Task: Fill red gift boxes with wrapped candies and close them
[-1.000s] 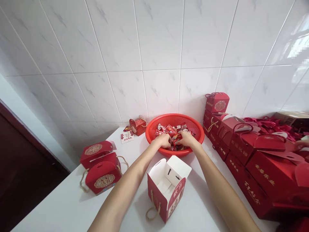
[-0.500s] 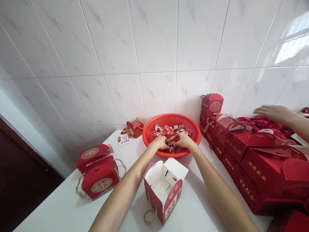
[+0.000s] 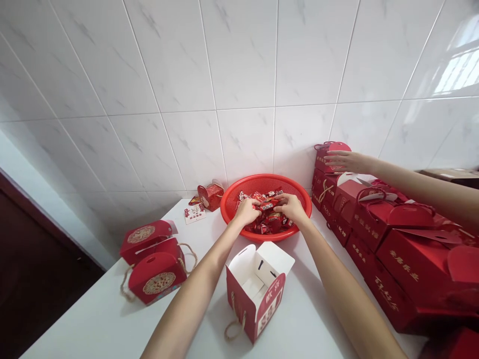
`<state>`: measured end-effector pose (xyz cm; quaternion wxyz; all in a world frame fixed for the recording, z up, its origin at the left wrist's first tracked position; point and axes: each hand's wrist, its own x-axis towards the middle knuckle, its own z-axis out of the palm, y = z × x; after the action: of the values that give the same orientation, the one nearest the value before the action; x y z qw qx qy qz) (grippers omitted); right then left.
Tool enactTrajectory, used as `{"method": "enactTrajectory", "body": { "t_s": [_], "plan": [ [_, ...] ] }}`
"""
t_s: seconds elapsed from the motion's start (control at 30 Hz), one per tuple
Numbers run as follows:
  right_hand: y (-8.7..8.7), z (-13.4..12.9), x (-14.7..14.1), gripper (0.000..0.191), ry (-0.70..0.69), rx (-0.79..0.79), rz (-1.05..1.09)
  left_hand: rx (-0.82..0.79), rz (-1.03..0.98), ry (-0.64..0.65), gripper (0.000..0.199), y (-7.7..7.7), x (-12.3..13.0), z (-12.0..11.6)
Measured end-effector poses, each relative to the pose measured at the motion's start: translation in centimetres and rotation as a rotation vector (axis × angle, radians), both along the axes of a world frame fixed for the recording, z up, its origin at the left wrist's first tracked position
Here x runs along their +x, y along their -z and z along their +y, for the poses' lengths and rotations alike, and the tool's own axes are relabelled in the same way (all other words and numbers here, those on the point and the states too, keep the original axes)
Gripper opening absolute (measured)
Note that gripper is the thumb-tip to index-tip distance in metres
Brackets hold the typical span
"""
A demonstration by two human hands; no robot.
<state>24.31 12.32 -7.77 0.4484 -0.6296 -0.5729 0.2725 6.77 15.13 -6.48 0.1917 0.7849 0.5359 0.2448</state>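
My left hand [image 3: 247, 211] and my right hand [image 3: 291, 207] are over the red plastic basket [image 3: 228, 205]. Between them is a red wrapped candy [image 3: 268, 205], pinched at its ends by the fingers of both. Below lie several more wrapped candies [image 3: 265, 227], mostly red, partly hidden by my hands. Between my forearms stands a red gift box [image 3: 241, 299], upright with its top flaps apart. Its white inside shows, and a rope handle [image 3: 235, 330] hangs at its side.
Two closed red boxes [image 3: 159, 271] with rope handles stand at left. A small red box [image 3: 210, 197] and a card [image 3: 194, 213] lie by the wall. Stacked red boxes [image 3: 396, 269] fill the right. Another person's hand [image 3: 348, 162] reaches across the stack.
My hands have risen slightly out of the candy pile, with a red wrapped candy now between them. The other person's hand has moved left to the top small box of the stack.
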Motion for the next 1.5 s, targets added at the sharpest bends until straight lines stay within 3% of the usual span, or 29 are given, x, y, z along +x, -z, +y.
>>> {"method": "enactTrajectory", "body": {
  "t_s": [0.17, 0.3, 0.67, 0.9, 1.1, 1.3, 1.4, 1.5],
  "plan": [
    [0.2, 0.2, 0.1, 0.036, -0.002, 0.119, 0.223, -0.036, -0.335, -0.04, 0.036, 0.0, -0.3, 0.5],
    [-0.1, 0.1, 0.1, 0.035, 0.058, 0.195, 0.246, -0.1, -0.565, -0.01, 0.032, 0.3, -0.5, 1.0],
    [-0.4, -0.2, 0.0, 0.044, -0.042, 0.216, 0.308, -0.283, -0.853, 0.097, 0.023, 0.6, -0.5, 1.4],
    [0.1, 0.4, 0.3, 0.047, -0.028, 0.27, 0.403, -0.275, -0.903, 0.106, 0.016, 1.2, -0.5, 1.9],
    [-0.4, 0.0, 0.0, 0.026, 0.016, 0.275, 0.458, -0.305, -0.951, 0.098, 0.019, 1.0, -0.5, 1.5],
    [-1.1, -0.5, -0.2, 0.037, -0.033, 0.16, 0.508, -0.297, -0.955, 0.093, 0.019, 0.5, -0.3, 1.1],
    [-1.2, -0.5, -0.3, 0.041, 0.011, 0.154, 0.53, -0.283, -0.962, 0.084, 0.019, 0.5, -0.3, 1.1],
    [-1.1, -0.4, -0.3, 0.03, 0.082, 0.209, 0.542, -0.285, -0.923, 0.032, 0.02, 0.7, -0.3, 1.3]
  ]
}}
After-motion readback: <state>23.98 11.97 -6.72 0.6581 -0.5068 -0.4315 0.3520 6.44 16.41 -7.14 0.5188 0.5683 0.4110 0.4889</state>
